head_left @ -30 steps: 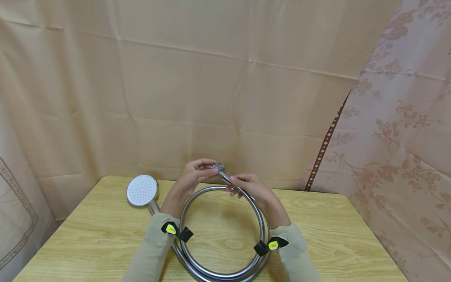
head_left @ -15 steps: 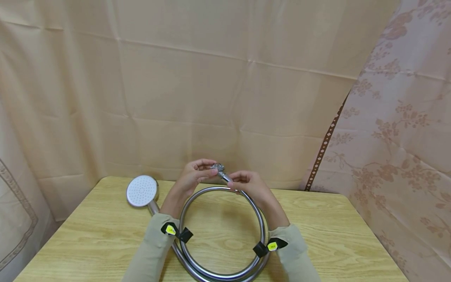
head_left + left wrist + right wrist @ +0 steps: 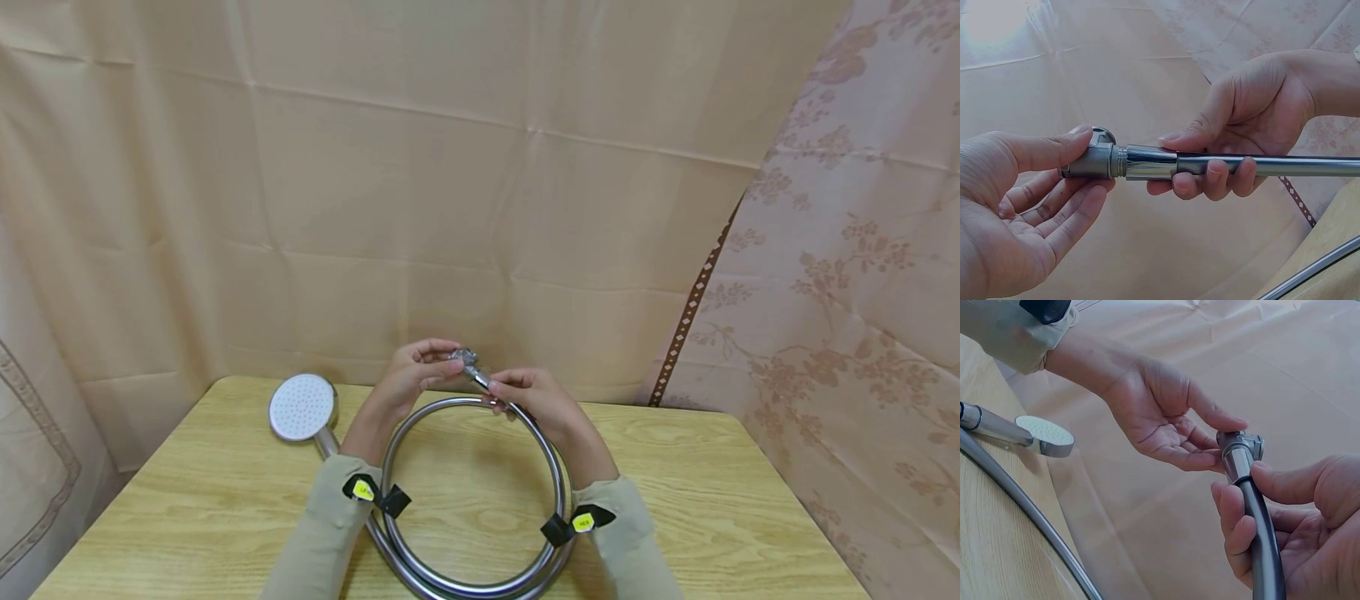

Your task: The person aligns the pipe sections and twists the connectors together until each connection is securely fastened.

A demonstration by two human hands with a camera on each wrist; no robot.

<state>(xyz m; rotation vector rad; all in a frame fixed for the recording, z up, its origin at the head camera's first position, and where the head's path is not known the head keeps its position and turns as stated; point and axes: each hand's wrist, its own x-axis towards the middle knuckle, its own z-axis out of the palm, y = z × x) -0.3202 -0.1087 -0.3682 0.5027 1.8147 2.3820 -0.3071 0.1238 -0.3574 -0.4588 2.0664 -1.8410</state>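
Observation:
In the left wrist view my left hand [image 3: 1029,206] pinches a small grey threaded fitting [image 3: 1090,162] between thumb and fingers. A chrome nut [image 3: 1150,164] at the hose's end meets the fitting, and a narrow band of thread shows between them. My right hand [image 3: 536,398] grips the shower hose [image 3: 1304,166] just behind that nut, its fingers curled beneath and its thumb at the nut. In the head view both hands are raised near the table's far edge. The rest of the hose lies coiled between my forearms, running to a shower head [image 3: 302,406] at left.
The wooden table [image 3: 697,500] has its far edge close to a beige curtain [image 3: 420,208]. A flowered curtain [image 3: 847,317] hangs on the right. The shower head rests face up at the table's left, beside my left forearm.
The right hand's fingers and thumb rolled about the hose end, thumb dipping half a second ago and now back up. The left hand holds the fitting steady; the shower head stays put.

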